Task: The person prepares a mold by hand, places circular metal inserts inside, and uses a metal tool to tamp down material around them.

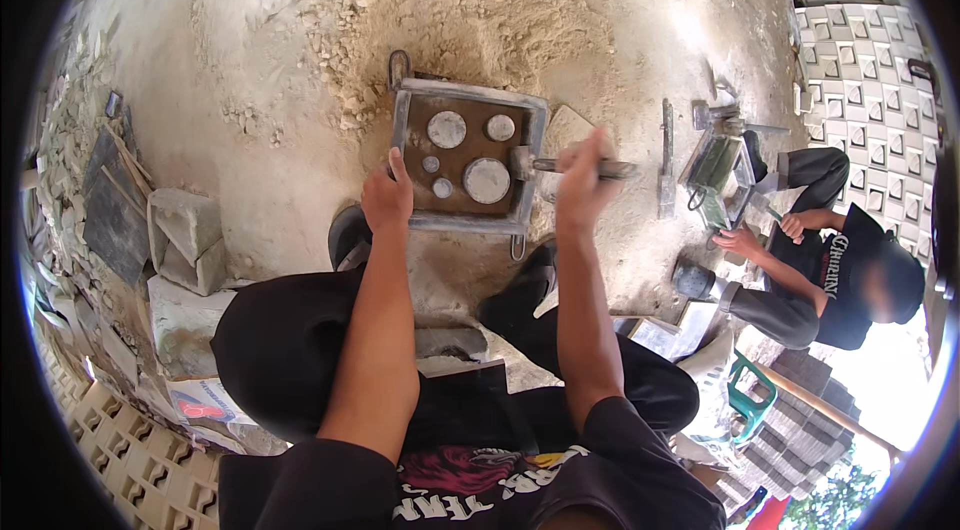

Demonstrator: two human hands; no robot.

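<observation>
Hammer (585, 167) in right hand (580, 188), handle crosswise, head leftward

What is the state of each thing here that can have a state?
Square metal mould: flat on the sandy ground, open on top, round grey discs inside.
Left hand: resting on the mould's left edge.
Right hand: closed around a metal tool.
Metal tool: horizontal, its head at the mould's right edge.

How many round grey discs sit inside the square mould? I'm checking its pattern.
5 discs in the mould: large upper left, medium upper right, large lower right, small left, small lower middle. None seems hidden.
</observation>
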